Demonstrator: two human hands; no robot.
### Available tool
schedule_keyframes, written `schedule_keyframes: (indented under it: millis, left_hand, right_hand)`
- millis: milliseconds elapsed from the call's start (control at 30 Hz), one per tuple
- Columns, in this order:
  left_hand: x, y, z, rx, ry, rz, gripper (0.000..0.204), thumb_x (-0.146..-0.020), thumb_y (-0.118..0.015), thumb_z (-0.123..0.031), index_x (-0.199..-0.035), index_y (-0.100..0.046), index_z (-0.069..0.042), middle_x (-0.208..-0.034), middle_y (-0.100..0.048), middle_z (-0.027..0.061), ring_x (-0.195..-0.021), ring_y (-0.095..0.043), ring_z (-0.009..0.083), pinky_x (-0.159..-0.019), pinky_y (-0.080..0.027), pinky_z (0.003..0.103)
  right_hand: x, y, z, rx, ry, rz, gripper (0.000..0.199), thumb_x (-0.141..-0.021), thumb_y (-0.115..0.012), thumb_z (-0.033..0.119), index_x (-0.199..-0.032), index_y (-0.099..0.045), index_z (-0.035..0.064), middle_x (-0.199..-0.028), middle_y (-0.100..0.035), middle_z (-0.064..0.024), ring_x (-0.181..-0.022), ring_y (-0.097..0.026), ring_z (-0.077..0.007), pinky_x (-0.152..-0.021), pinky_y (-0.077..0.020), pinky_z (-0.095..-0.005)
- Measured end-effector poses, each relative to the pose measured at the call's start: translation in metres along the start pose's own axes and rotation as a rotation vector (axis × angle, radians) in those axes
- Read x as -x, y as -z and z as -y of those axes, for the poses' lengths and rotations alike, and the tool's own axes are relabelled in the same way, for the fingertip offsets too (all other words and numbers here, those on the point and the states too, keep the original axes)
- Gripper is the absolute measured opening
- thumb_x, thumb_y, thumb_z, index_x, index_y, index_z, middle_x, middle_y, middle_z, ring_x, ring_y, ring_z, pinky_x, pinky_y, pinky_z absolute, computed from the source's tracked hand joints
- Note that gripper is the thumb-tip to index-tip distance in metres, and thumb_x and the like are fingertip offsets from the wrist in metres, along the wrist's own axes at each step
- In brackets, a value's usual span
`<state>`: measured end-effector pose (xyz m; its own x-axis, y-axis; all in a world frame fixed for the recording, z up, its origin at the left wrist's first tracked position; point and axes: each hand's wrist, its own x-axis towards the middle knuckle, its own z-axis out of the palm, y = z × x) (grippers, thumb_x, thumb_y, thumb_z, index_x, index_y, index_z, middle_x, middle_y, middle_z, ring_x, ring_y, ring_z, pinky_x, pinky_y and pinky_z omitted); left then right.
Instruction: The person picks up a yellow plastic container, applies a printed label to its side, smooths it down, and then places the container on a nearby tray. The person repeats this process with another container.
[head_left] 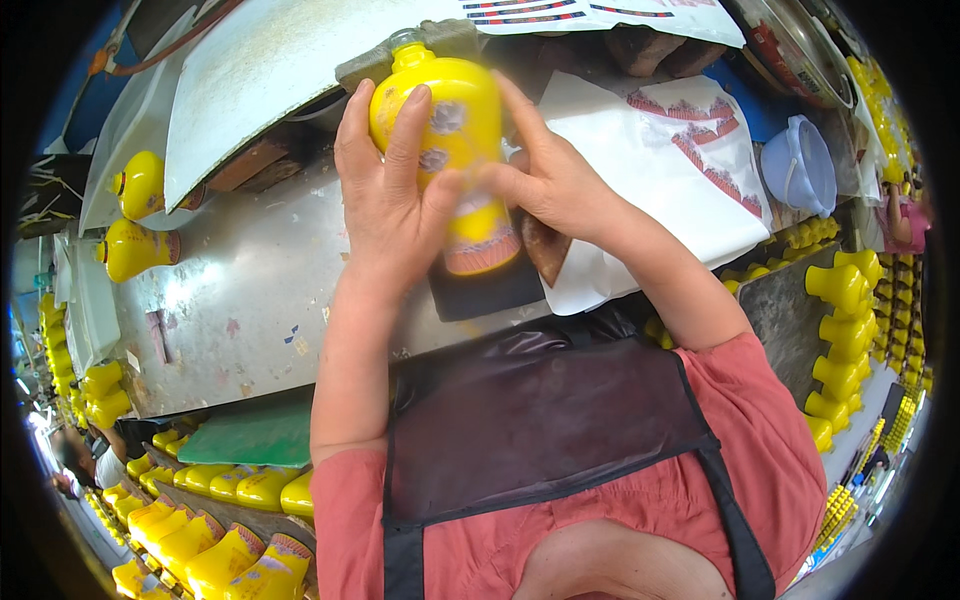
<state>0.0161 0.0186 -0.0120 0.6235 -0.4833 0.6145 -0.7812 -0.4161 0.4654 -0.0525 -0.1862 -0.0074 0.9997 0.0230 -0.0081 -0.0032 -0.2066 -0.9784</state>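
Note:
A glossy yellow ceramic bottle point(452, 120) with a narrow neck, grey flower marks and a red-patterned band near its base is held up over the metal worktop point(250, 290). My left hand point(385, 190) wraps its left side, fingers spread up the body. On the right, my right hand point(545, 170) presses the lower body with fingers and thumb. The bottle's base points toward me and its neck points away.
Two more yellow bottles point(140, 215) lie at the worktop's left end. Rows of yellow bottles point(215, 530) fill racks at lower left, and further yellow bottles point(845, 330) stand at right. White printed sheets point(690, 170) lie beyond my right hand. A pale blue plastic bowl point(800, 165) sits at upper right.

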Motion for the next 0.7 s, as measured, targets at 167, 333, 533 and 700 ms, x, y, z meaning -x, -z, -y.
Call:
schedule_keyframes:
  millis: [167, 333, 533, 700]
  left_hand:
    - [-0.006, 0.006, -0.010, -0.086, 0.023, 0.045, 0.063, -0.091, -0.069, -0.038, -0.151, -0.053, -0.025, -0.156, -0.034, 0.0233, -0.138, -0.040, 0.0428, -0.114, -0.036, 0.050]
    - [-0.010, 0.010, -0.017, -0.169, 0.029, 0.081, 0.064, -0.089, -0.070, -0.037, -0.150, -0.054, -0.027, -0.155, -0.034, 0.0233, -0.136, -0.041, 0.0439, -0.114, -0.037, 0.051]
    - [-0.014, 0.014, -0.017, -0.255, -0.013, 0.132, 0.061, -0.100, -0.058, -0.050, -0.153, -0.050, -0.023, -0.155, -0.034, 0.0261, -0.138, -0.041, 0.0437, -0.115, -0.035, 0.050]
    - [-0.009, 0.013, -0.010, -0.173, -0.026, 0.078, 0.069, -0.098, -0.061, -0.046, -0.158, -0.042, -0.017, -0.154, -0.039, 0.0254, -0.138, -0.043, 0.0433, -0.115, -0.036, 0.050]
  right_hand:
    - [0.000, -0.002, -0.010, 0.009, 0.018, 0.000, 0.103, -0.094, -0.074, 0.046, -0.165, -0.011, 0.0083, -0.099, -0.070, -0.0226, -0.085, -0.071, -0.0288, -0.080, -0.0544, -0.0365]
    - [0.000, 0.001, -0.012, -0.050, 0.040, 0.021, 0.100, -0.094, -0.075, 0.041, -0.166, -0.012, 0.0089, -0.096, -0.070, -0.0199, -0.082, -0.070, -0.0249, -0.077, -0.0540, -0.0347]
    - [0.001, 0.002, -0.012, -0.098, 0.007, 0.038, 0.099, -0.095, -0.075, 0.036, -0.166, -0.011, 0.0095, -0.092, -0.070, -0.0162, -0.079, -0.068, -0.0202, -0.075, -0.0533, -0.0329]
    - [0.001, 0.010, 0.001, -0.103, -0.074, 0.067, 0.094, -0.095, -0.073, 0.041, -0.165, -0.018, 0.0090, -0.106, -0.068, -0.0198, -0.080, -0.067, -0.0200, -0.075, -0.0542, -0.0342]
